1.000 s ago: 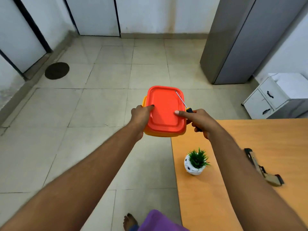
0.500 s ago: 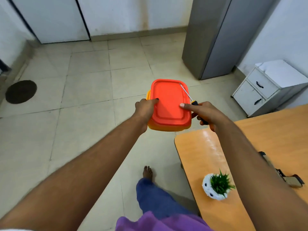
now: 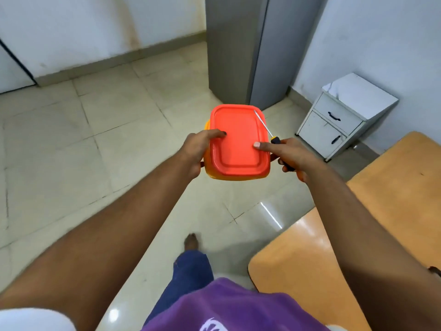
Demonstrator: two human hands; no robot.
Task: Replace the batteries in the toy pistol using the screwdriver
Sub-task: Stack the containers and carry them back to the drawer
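Swung leftward off the table, two hands carry one box, one screwdriver.

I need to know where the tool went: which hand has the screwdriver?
The right hand: it grips the screwdriver beside the orange box; the left hand holds only the box.

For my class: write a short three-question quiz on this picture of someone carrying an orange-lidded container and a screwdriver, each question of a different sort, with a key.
1. True or false: the lid is off the container.
2. Which hand holds the screwdriver? A) left hand B) right hand C) neither
3. Fill in: the container is held over the ____, not the wooden table.

Key
1. False; the lid sits on it.
2. B; the right hand grips the handle while its thumb presses the lid.
3. Floor.
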